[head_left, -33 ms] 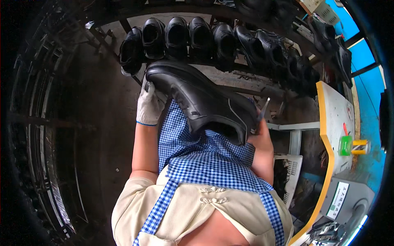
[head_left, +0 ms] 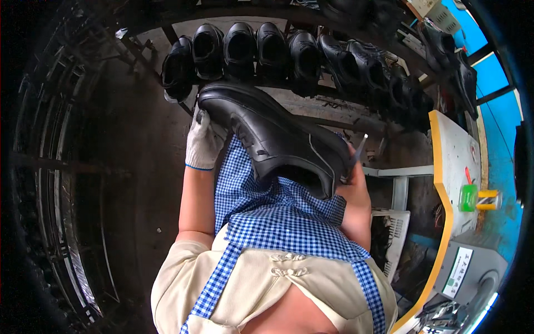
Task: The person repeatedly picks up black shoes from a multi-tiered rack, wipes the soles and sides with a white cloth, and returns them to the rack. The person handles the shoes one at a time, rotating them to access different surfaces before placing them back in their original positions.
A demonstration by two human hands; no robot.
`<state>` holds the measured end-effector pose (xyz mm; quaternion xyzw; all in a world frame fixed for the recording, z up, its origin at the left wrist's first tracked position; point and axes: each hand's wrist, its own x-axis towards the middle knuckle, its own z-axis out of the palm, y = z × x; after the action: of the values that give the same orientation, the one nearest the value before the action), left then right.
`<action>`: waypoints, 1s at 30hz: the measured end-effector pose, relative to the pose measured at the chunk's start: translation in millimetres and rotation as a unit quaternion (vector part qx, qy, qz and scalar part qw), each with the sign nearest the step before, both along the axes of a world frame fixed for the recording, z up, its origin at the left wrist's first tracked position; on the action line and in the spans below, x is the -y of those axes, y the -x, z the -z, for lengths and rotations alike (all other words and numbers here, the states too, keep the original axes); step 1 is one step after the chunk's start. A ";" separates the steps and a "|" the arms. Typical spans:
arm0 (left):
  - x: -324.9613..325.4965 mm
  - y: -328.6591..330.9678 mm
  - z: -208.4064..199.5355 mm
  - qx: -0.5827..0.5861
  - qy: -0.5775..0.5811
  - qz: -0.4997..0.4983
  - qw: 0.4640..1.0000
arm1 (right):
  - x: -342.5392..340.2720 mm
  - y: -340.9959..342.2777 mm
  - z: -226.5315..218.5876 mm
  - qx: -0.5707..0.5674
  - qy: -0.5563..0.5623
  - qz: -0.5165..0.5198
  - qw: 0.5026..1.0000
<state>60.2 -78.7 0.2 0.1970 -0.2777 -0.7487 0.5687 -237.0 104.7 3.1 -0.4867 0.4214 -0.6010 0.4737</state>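
— Anything moved?
— Nothing; the black shoe [head_left: 275, 139] stays over the checked apron [head_left: 272, 211].
— Hands?
— Gloved left hand [head_left: 203, 142] cups the toe, far left. Right hand [head_left: 351, 177] pinches a thin tool [head_left: 357, 151] at the heel.

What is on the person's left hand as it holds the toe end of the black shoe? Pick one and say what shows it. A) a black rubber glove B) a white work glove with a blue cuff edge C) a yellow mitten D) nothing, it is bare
B: the left hand wears a white knit glove with a thin blue cuff edge, pressed against the toe end of the black shoe on the checked apron.
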 end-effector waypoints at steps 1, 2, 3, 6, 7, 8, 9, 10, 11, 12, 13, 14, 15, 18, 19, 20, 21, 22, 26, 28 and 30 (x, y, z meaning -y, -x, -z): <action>1.0 1.7 3.0 0.005 0.002 0.002 1.000 | 1.9 -11.1 -12.7 0.014 0.004 0.010 1.000; 2.7 2.7 7.3 0.010 0.003 0.003 1.000 | 3.7 -18.5 -17.8 0.027 0.008 0.020 0.999; 6.9 4.6 8.9 -0.002 -0.022 -0.003 1.000 | 4.6 -21.1 -16.6 0.037 0.028 0.029 0.999; 7.2 3.6 3.9 0.029 -0.041 0.012 0.999 | 8.8 -16.3 -7.6 0.035 0.025 0.044 0.998; 6.7 4.7 1.5 0.053 -0.027 0.007 0.998 | 9.1 -6.4 -3.9 0.015 -0.018 0.041 0.999; 6.2 5.8 -0.5 0.078 -0.013 0.001 0.997 | 9.9 -2.7 -1.2 0.038 -0.057 0.037 0.997; 5.6 7.4 -0.8 0.102 0.000 -0.004 0.995 | 10.2 0.5 1.0 0.062 -0.095 0.036 0.993; 4.8 8.9 -0.4 0.126 0.013 -0.009 0.992 | 10.7 1.9 1.9 0.073 -0.099 0.044 0.991; 4.2 10.1 4.7 0.125 0.031 -0.010 0.992 | 11.9 2.6 1.7 0.085 -0.104 0.052 0.990; 4.6 7.2 6.1 0.167 0.032 0.002 0.985 | 12.2 2.0 2.4 0.098 -0.110 0.059 0.987; 6.5 2.4 6.9 0.209 0.033 0.015 0.977 | 11.9 1.4 -1.2 0.105 -0.131 0.068 0.983; 7.5 -0.9 7.9 0.250 0.034 0.027 0.967 | 11.3 0.6 -0.2 0.117 -0.138 0.070 0.981; 8.9 -0.1 10.1 0.324 0.032 -0.007 0.945 | 10.7 0.2 0.3 0.128 -0.143 0.074 0.979; 13.2 0.1 21.4 0.369 0.068 -0.001 0.927 | 5.8 3.3 14.4 0.175 -0.160 0.039 0.971; 15.3 10.3 13.2 0.457 0.248 -0.047 0.853 | 4.3 2.1 17.6 0.186 -0.167 0.065 0.966; 7.7 12.3 2.7 0.372 0.089 0.017 0.924 | 1.6 1.2 20.2 0.197 -0.174 0.092 0.960; 8.6 21.4 24.9 0.223 0.061 0.010 0.973 | 0.4 9.5 18.3 0.212 -0.186 0.076 0.956; 10.0 26.8 31.8 0.199 0.035 0.025 0.979 | -3.8 16.0 20.1 0.216 -0.204 0.109 0.949; 11.7 25.3 39.6 0.144 0.136 0.163 0.967 | -9.4 50.5 -7.7 0.237 -0.074 0.122 0.961; -8.6 49.2 24.8 0.249 0.015 0.044 0.967 | -20.2 66.5 -12.9 0.258 0.011 0.176 0.950; -8.4 53.5 30.9 0.263 0.047 0.116 0.957 | -36.9 96.5 -19.2 0.230 0.120 0.187 0.948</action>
<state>6.7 -70.3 -30.7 0.3259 -0.4733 -0.7175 0.3937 -333.5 141.5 22.3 -0.3013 0.3092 -0.8203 0.3752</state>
